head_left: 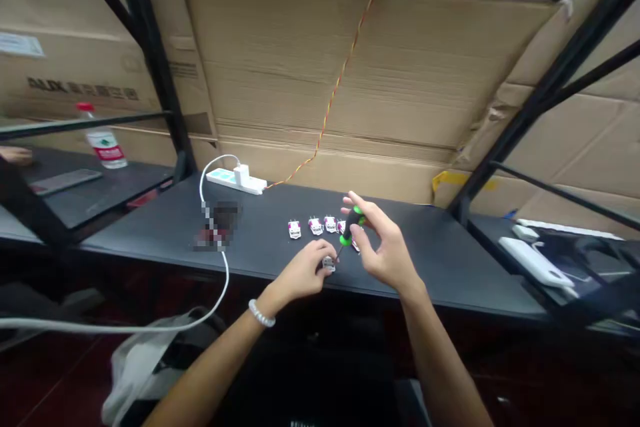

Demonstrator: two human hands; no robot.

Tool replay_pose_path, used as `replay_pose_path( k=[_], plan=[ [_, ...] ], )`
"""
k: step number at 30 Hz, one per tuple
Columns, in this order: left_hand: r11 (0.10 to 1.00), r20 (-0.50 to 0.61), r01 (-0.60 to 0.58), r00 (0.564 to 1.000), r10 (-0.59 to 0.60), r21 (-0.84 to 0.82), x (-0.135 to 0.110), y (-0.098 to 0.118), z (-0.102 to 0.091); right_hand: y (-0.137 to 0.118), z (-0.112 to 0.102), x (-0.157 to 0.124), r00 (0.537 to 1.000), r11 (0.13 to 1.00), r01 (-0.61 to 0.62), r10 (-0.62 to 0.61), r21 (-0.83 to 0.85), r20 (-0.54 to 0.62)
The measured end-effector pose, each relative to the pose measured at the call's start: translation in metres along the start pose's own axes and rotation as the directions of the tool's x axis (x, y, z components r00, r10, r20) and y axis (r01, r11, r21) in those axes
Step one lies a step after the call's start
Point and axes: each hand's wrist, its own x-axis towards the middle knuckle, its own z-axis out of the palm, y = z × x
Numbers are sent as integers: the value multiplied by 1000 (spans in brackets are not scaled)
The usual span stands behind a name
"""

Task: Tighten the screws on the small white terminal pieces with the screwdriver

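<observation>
My left hand (311,267) pinches a small white part (329,264) against the table near its front edge. A screwdriver (352,221) with a black and green handle is gripped in my right hand (381,243), its shaft slanting down to the white part. Whether the tip sits in a screw is too small to tell. Just behind my hands, several small white and magenta parts (315,225) lie in a loose row on the dark tabletop (260,227). The rightmost of these is partly hidden by the screwdriver and my right hand.
A white power strip (236,180) with a plugged-in charger stands at the back left, and its white cable (226,280) hangs over the front edge. Cardboard (280,67) walls the back. Black frame posts (160,67) flank the table. A water bottle (106,145) stands farther left.
</observation>
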Motion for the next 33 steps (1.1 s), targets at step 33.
replay_pose_path(
  k=[33],
  plan=[
    [1000,-4,5,1000,-5,-6,-1,0,0,4,3,0,987,979,7,-39,-205,-156]
  ],
)
